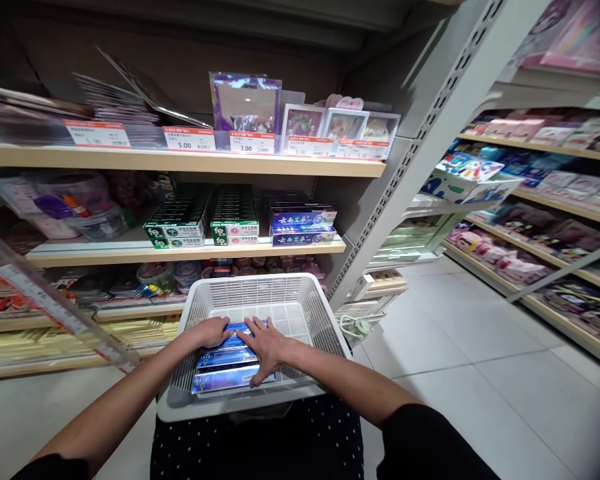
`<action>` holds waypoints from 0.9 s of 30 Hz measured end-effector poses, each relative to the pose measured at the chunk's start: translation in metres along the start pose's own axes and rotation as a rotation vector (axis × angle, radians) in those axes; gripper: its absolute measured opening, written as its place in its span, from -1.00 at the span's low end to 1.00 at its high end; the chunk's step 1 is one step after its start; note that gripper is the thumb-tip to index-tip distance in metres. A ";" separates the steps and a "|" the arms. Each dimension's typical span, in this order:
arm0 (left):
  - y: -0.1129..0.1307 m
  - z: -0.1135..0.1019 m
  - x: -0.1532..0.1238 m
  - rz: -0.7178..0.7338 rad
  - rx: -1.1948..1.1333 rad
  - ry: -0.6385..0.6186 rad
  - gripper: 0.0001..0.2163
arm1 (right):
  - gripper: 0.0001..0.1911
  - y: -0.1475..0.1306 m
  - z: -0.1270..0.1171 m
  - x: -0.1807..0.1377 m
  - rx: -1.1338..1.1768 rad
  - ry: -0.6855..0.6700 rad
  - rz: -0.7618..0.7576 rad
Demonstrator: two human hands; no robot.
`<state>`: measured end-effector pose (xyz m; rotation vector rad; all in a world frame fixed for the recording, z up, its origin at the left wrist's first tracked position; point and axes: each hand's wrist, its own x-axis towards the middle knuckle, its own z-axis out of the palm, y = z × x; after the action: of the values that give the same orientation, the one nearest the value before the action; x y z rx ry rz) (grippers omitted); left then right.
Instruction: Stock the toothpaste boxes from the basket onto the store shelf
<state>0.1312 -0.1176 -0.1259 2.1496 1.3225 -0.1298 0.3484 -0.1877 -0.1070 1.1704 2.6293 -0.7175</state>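
A white perforated plastic basket (325,320) rests on my lap, with several blue toothpaste boxes (225,380) lying side by side in its left part. My left hand (213,332) is at the left ends of the farther boxes, its fingers curled in and closed on one of them. Spread over the right ends of the same boxes is my right hand (269,347), with its fingers apart and its thumb toward the nearest box. Parts of the boxes are hidden beneath both hands.
Ahead, a shelf (190,255) holds green toothpaste boxes (235,223) and stacked blue toothpaste boxes (303,227). Price labels line the upper shelf (180,159). A slotted metal post (410,153) rises at right, beside tiled floor (460,327). A clear strip (55,300) juts out at left.
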 end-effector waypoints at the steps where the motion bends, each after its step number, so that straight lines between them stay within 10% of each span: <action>1: 0.000 0.002 0.002 0.000 -0.009 0.001 -0.58 | 0.37 -0.002 0.001 -0.003 -0.009 0.017 0.002; 15: 0.023 0.008 0.055 0.139 -0.274 0.184 -0.54 | 0.26 0.061 -0.009 -0.036 0.090 0.127 0.105; 18: 0.011 0.002 0.057 0.043 -0.434 0.099 -0.52 | 0.03 0.080 -0.009 -0.038 0.282 0.256 0.134; 22: -0.005 -0.007 0.057 -0.071 -0.510 0.056 -0.54 | -0.40 0.092 -0.006 -0.027 0.701 0.716 0.543; 27: -0.005 -0.005 0.060 -0.120 -0.506 0.093 -0.58 | -0.64 0.093 0.001 -0.019 0.966 0.702 0.643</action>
<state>0.1559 -0.0666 -0.1466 1.6663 1.3632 0.2375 0.4299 -0.1469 -0.1342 2.7530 1.9730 -1.7195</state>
